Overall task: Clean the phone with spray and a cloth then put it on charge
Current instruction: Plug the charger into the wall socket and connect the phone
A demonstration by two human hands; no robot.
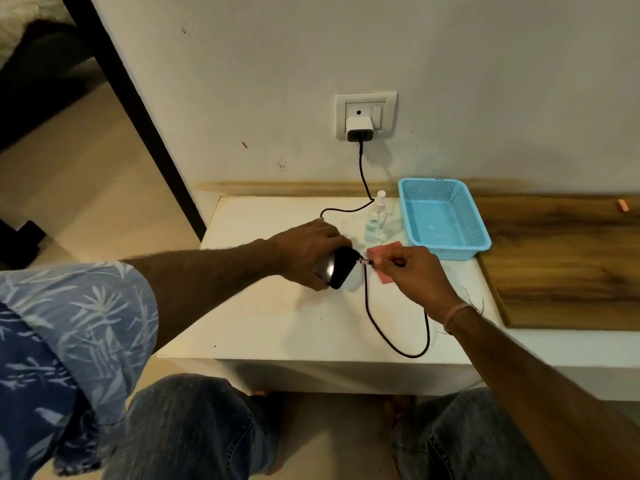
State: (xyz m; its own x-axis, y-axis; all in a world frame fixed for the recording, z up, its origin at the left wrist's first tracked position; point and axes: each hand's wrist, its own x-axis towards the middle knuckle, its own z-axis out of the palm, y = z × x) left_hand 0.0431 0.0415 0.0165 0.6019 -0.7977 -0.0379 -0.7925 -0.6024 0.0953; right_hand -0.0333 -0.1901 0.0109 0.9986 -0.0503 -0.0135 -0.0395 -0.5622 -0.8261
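My left hand point(304, 252) grips a black phone point(337, 268) just above the white table point(277, 317). My right hand point(408, 271) pinches the plug point(366, 262) of the black charging cable point(372, 317), its tip right at the phone's end. The cable loops over the table and runs up to a white charger point(359, 129) in the wall socket point(366, 115). A pink cloth point(381, 252) lies flat under my right hand. A clear spray bottle point(376, 220) with a white cap stands upright behind it.
A blue plastic basket point(446, 249) sits on the table to the right of the bottle. Right of it runs a wooden surface point(561, 261) with a small orange thing point(623, 205). My knees are below the table's front edge.
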